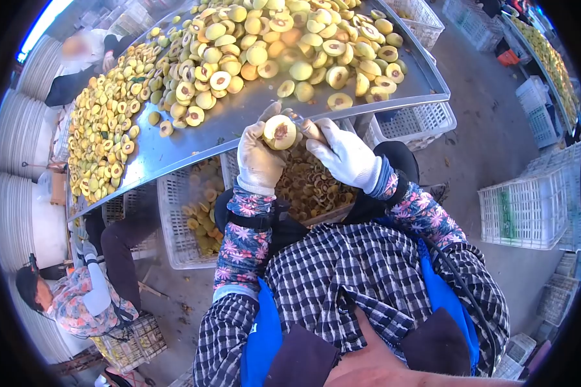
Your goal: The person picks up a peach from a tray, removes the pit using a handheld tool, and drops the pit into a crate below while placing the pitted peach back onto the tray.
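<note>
My left hand, in a pale work glove stained at the fingers, is closed around a halved yellow peach. Its cut face points up and shows a reddish-brown centre. Gripped in my white-gloved right hand is a small pitting tool with a wooden handle, its metal end close to the right edge of the peach half. Both hands are just off the front edge of a metal table, which bears a heap of peach halves. Below them, a crate of cut fruit pieces stands between my knees.
A white crate with more fruit stands under the table at left. Another white crate is beside the table's right corner, and stacked crates stand farther right. One person sits at lower left; another is at upper left.
</note>
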Demonstrator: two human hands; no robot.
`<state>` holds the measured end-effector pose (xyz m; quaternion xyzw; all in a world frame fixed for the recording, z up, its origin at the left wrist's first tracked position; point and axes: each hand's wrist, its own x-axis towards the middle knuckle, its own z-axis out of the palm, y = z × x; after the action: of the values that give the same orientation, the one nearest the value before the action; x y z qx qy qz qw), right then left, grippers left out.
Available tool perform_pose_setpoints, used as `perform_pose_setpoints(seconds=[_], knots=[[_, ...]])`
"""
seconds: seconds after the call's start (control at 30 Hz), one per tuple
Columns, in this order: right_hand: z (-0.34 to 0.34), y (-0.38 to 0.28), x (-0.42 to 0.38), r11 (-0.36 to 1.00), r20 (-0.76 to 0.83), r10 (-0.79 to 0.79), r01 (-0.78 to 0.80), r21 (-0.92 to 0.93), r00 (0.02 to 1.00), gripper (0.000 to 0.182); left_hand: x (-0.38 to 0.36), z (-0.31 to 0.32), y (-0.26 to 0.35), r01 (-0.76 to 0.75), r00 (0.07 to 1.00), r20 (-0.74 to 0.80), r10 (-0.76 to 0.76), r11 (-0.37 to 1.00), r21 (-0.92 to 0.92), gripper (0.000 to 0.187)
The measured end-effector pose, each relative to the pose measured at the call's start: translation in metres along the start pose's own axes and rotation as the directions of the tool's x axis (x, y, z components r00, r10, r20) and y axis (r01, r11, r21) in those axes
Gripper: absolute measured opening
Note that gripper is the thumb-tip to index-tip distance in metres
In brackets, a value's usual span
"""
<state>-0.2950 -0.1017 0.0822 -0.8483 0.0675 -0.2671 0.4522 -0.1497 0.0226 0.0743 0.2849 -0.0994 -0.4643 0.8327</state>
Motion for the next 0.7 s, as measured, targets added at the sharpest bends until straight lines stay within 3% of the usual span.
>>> perform_pose_setpoints(seconds=[0.1, 0.27, 0.33, 0.5, 0.57, 0.63, 0.7], knots=[[-0.005, -0.005, 0.001, 0.976, 0.112, 0.069, -0.044, -0.211, 0.991, 0.032, -0.002, 0.002, -0.003, -0.006, 1.0, -0.004, 0.006, 0.999, -0.051, 0.05], [0.01, -0.003, -0.002, 0.957, 0.084, -0.003, 0.027, -0.288, 0.996, 0.029, 0.002, 0.004, -0.011, -0.016, 0.998, -0.054, 0.01, 0.994, -0.106, 0.046], [0.015, -0.003, -0.003, 0.937, 0.086, 0.011, 0.02, -0.35, 0.996, 0.027, 0.004, 0.006, -0.017, -0.062, 0.972, -0.232, 0.043, 0.995, -0.076, 0.049], [0.019, 0.005, -0.01, 0.952, 0.163, 0.013, 0.037, -0.303, 0.987, 0.03, 0.004, 0.005, -0.02, 0.0, 0.94, -0.338, -0.036, 0.994, -0.107, 0.043], [0.019, 0.005, -0.012, 0.961, 0.201, 0.022, 0.035, -0.275, 0.979, 0.034, 0.001, 0.01, -0.021, -0.017, 0.92, -0.391, 0.009, 1.0, -0.018, 0.041], [0.022, 0.005, -0.012, 0.988, 0.239, 0.121, -0.094, -0.125, 0.963, 0.037, -0.003, 0.019, -0.021, -0.059, 0.927, -0.367, 0.071, 0.997, 0.044, 0.039], [0.023, 0.005, -0.012, 0.992, 0.249, 0.124, -0.111, -0.064, 0.961, 0.038, -0.006, 0.023, -0.024, -0.101, 0.931, -0.341, 0.132, 0.989, 0.107, 0.038]])
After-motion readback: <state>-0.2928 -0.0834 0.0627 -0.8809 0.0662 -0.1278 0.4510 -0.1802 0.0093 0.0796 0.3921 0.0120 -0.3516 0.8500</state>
